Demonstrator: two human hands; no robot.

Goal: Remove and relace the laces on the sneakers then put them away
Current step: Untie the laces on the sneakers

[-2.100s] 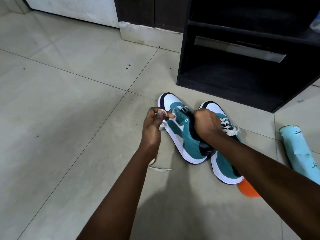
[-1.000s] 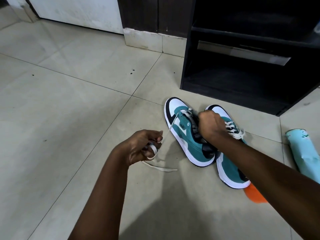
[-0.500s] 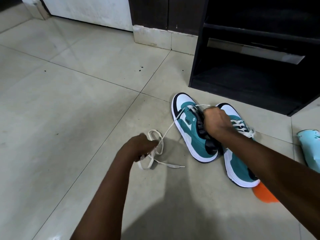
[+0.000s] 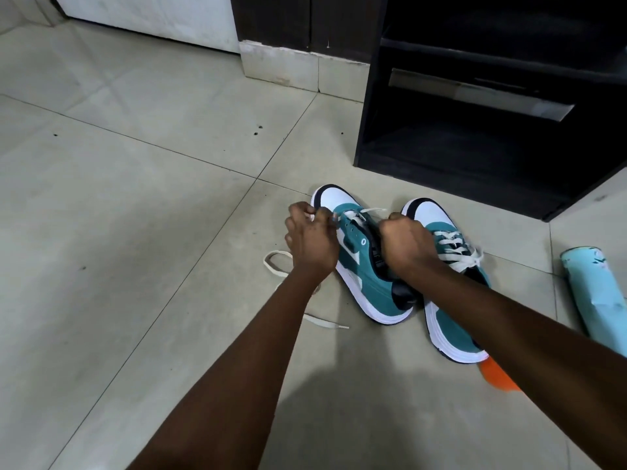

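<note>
Two teal, white and black sneakers stand side by side on the tiled floor. The left sneaker [image 4: 359,266] is tipped onto its side, most of its white lace [image 4: 278,266] pulled out and trailing in a loop on the floor to the left. My left hand [image 4: 310,242] pinches the lace close to the toe-end eyelets. My right hand [image 4: 403,245] grips the left sneaker's tongue and collar, holding it steady. The right sneaker [image 4: 448,283] is still fully laced with a bow, partly hidden behind my right forearm.
A black open shelf unit [image 4: 475,144] stands just behind the sneakers. A light blue cylinder [image 4: 593,296] lies on the floor at the right. An orange object [image 4: 497,378] pokes out under my right forearm. Bare tiles spread to the left.
My left hand had drawn the lace out down and left, then returned to the sneaker's eyelets. The pulled length now lies slack on the floor. My right hand kept its grip.
</note>
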